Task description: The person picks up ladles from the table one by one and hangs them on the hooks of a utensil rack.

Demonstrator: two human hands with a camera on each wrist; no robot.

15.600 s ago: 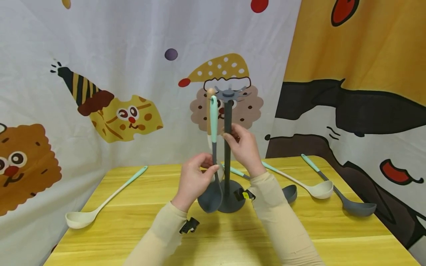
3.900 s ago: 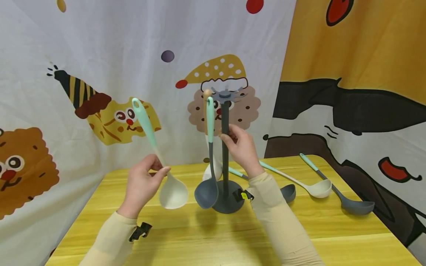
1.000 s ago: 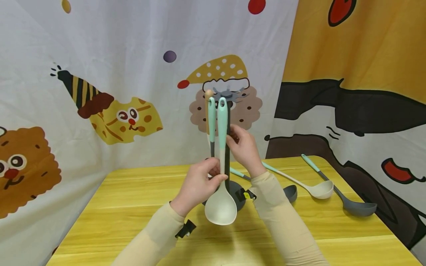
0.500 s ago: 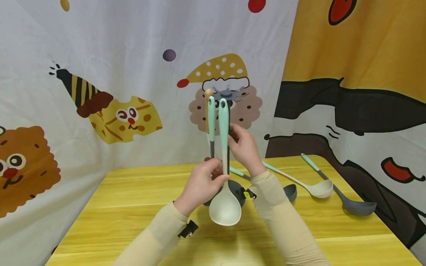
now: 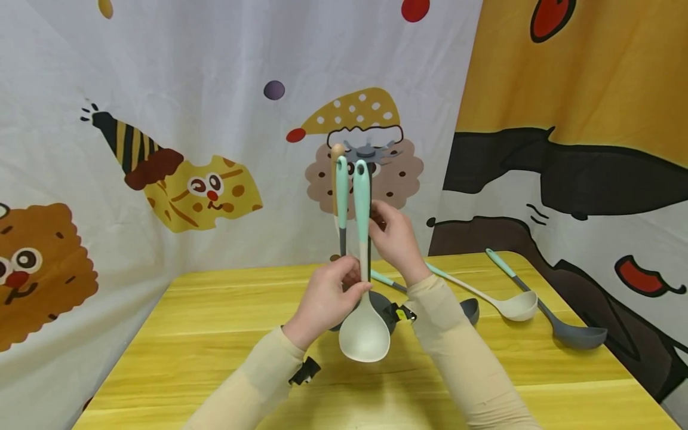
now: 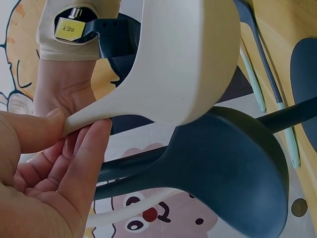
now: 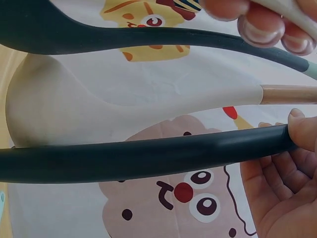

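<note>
In the head view my left hand (image 5: 328, 298) pinches the neck of a cream ladle (image 5: 364, 335) with a mint handle, held upright in front of the stand with its bowl down. My right hand (image 5: 396, 239) grips the dark post of the utensil stand (image 5: 368, 153), whose top has several hooks. Just left of the held ladle hangs a dark ladle (image 5: 342, 197), its bowl (image 6: 233, 168) showing in the left wrist view. Behind it hangs a cream ladle with a wooden handle (image 7: 49, 99). The held ladle covers much of the post.
On the wooden table (image 5: 215, 334), to the right of the stand, lie a dark ladle (image 5: 470, 309) partly behind the right sleeve, a cream ladle (image 5: 518, 306), and another dark ladle (image 5: 580, 336) near the right edge. A printed curtain (image 5: 215, 71) hangs behind.
The left hand has let go of the dark ladle, picked up the cream ladle from the table's left side and brought it right, before the stand. Over the last half second it barely moves.
</note>
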